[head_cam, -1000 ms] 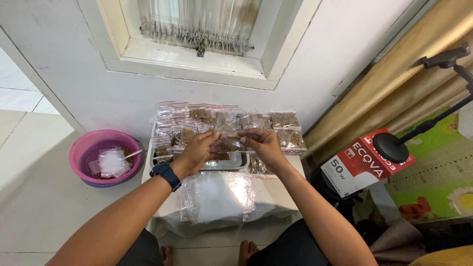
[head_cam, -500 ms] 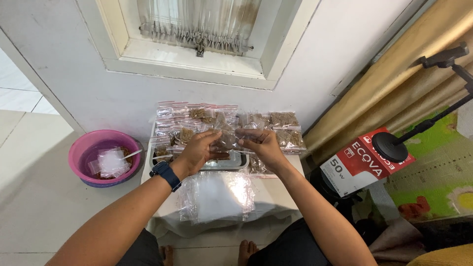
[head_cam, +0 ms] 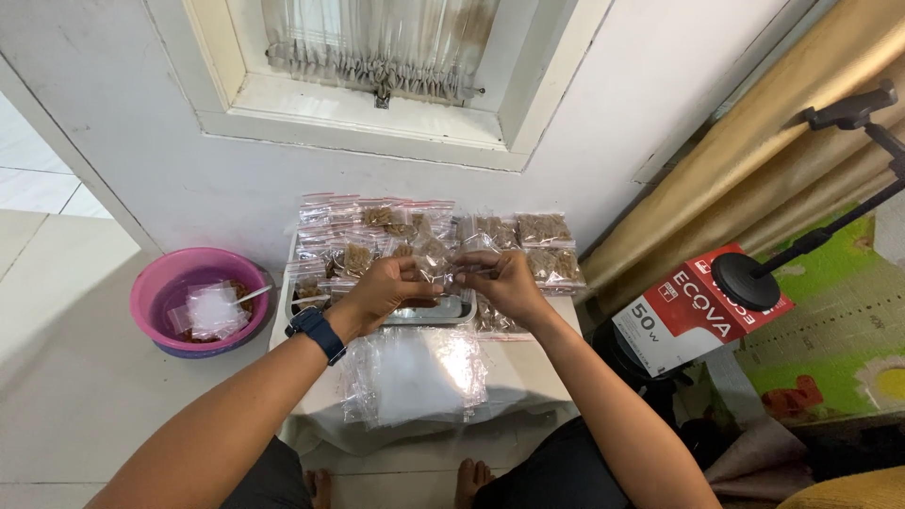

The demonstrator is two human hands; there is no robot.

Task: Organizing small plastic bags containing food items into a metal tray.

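My left hand [head_cam: 382, 287] and my right hand [head_cam: 504, 280] grip the two ends of a small clear zip bag [head_cam: 436, 262] holding brown crumbly filling, held over a metal tray [head_cam: 443, 309] on a small white-covered table [head_cam: 528, 363]. A dark smartwatch sits on my left wrist. Behind my hands lie several filled zip bags [head_cam: 542, 229] in rows against the wall. A pile of empty clear bags [head_cam: 415, 374] lies on the table in front of my hands.
A pink basin [head_cam: 156, 287] with plastic bags and brown filling stands on the floor at left. At right are a red and white carton [head_cam: 698, 306], a black stand [head_cam: 754, 278], rolled mats [head_cam: 754, 151] and a green play mat [head_cam: 839, 339].
Both hands have drawn slightly closer together along the bag's top edge, and the bag has lowered a little.
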